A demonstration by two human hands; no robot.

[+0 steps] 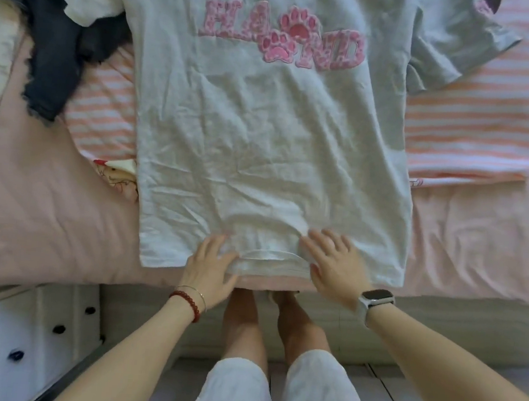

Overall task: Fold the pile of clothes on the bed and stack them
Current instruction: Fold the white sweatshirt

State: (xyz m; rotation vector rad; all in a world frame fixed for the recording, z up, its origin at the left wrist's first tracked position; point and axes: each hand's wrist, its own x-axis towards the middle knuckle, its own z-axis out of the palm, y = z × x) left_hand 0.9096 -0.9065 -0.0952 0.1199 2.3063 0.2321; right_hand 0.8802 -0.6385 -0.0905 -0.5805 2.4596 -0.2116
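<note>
White t-shirt reading "HA ND" with paw prints, both hands flat on hem

The t-shirt is spread flat across the middle of the bed. Bare bedding is left open to the left and right of its hem. Beside its left sleeve the way is blocked by dark clothes. Beside its right sleeve a striped garment lies flat. At its hem the near edge is taken up by the left hand and the right hand.
</note>
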